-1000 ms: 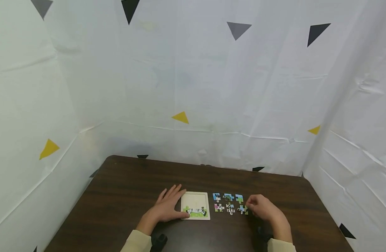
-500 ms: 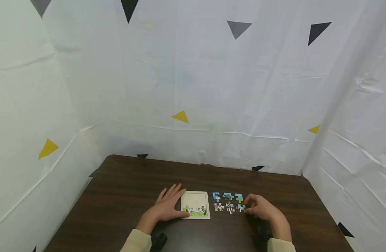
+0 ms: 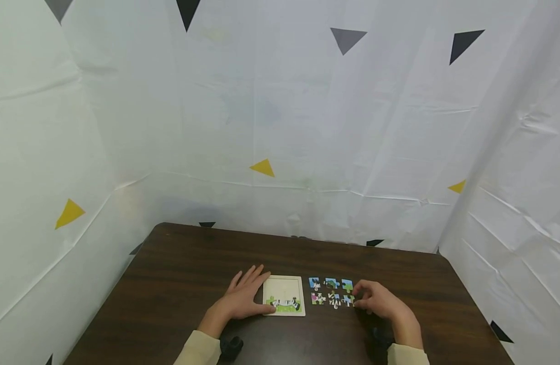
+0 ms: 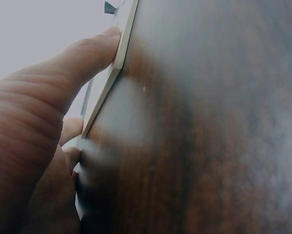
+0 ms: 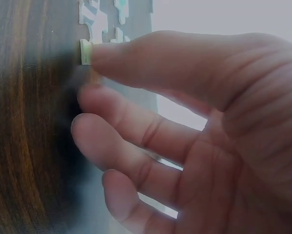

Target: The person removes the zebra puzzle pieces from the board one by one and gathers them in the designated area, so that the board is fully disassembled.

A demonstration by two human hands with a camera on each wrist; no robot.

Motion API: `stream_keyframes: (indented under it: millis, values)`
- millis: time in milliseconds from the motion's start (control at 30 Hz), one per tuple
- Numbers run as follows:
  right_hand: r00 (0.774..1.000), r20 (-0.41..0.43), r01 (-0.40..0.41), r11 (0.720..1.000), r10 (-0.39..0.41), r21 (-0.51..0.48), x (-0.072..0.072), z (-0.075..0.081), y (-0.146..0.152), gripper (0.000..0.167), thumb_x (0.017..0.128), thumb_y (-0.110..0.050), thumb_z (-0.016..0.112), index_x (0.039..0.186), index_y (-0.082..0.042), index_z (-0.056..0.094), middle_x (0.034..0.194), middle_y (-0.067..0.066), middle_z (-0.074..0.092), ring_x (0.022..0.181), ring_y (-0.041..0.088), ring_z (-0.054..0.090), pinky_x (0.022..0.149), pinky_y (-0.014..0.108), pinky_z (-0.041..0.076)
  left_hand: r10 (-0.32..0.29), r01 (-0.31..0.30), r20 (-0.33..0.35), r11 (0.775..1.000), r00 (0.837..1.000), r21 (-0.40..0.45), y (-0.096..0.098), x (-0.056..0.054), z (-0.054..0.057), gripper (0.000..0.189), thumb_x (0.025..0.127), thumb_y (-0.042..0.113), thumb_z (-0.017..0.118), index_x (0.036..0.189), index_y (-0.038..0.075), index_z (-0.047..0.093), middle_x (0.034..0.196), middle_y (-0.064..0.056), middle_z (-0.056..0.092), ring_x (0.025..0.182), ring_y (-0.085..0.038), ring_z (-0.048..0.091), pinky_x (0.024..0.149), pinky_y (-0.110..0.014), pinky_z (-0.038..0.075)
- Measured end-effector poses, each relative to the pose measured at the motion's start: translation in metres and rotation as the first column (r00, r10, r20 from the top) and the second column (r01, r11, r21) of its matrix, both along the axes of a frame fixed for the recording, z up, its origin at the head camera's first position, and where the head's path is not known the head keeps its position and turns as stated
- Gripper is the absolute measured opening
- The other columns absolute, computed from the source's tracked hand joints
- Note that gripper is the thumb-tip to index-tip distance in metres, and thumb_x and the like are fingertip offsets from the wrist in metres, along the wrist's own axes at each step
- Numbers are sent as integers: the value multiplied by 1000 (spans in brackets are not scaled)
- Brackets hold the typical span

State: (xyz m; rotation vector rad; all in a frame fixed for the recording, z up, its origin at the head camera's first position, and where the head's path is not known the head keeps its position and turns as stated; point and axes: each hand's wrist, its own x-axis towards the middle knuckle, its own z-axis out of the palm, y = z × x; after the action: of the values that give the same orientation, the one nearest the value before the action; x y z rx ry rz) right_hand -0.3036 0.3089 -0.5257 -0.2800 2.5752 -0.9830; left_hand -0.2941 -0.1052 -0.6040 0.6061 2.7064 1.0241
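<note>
My left hand point(image 3: 240, 300) lies spread with straight fingers at the left side of a square wooden puzzle tray point(image 3: 284, 287). Its thumb touches the tray's lower left corner, and in the left wrist view a fingertip meets the tray edge point(image 4: 101, 100). Along the tray's bottom is a strip of zebra-picture pieces point(image 3: 285, 304). My right hand point(image 3: 381, 300) is beside the lower right loose puzzle piece point(image 3: 348, 300). In the right wrist view its thumb touches a green piece end point(image 5: 86, 52); the other visible fingers bend loosely, apart from it. The index finger is mostly hidden there.
Several other loose puzzle pieces point(image 3: 332, 284) lie flat in two rows between the tray and my right hand. All rest on a dark wooden table point(image 3: 207, 258). A white sheet point(image 3: 280, 116) with coloured triangles surrounds the table's back and sides.
The lower right puzzle piece has shifted slightly left, closer to its neighbours, under my right hand. Right thumb and index finger have spread apart. My left hand stays at the tray.
</note>
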Motion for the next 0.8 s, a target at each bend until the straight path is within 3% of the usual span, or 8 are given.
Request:
stream_keyframes:
  millis: [333,467,633,800]
  values:
    - [994,-83,74,997,-75,-21,2,1,-4,17,109,-16,64,114,-1,69,88,7,68,75,20,60,66,35,53,-12,12,0,1000,1000,0,3,-1,-3,108,87,78,72,171,22,33,181,-13,19,168,-41,14,130,-73,3]
    - [992,-95,75,997,-77,-27,2,5,-20,21,110,-20,63,120,-2,67,89,9,69,75,20,60,66,36,50,-10,10,2,1000,1000,-7,3,-4,-8,98,94,73,67,171,23,33,182,-10,17,169,-37,11,132,-69,1]
    - [994,-111,6,1000,-7,-15,2,12,-49,25,109,-24,65,124,-5,67,92,10,71,75,21,61,65,36,50,4,-5,-28,999,1000,-41,2,-11,-18,71,109,52,56,170,23,36,182,-7,18,170,-34,11,134,-66,1]
    - [985,-124,-121,993,122,17,3,9,-93,22,108,-25,67,121,-8,69,88,6,72,72,18,60,63,35,48,18,-21,-45,997,999,-71,-1,-14,-23,59,114,37,50,169,23,38,182,-7,20,170,-34,14,134,-65,4]
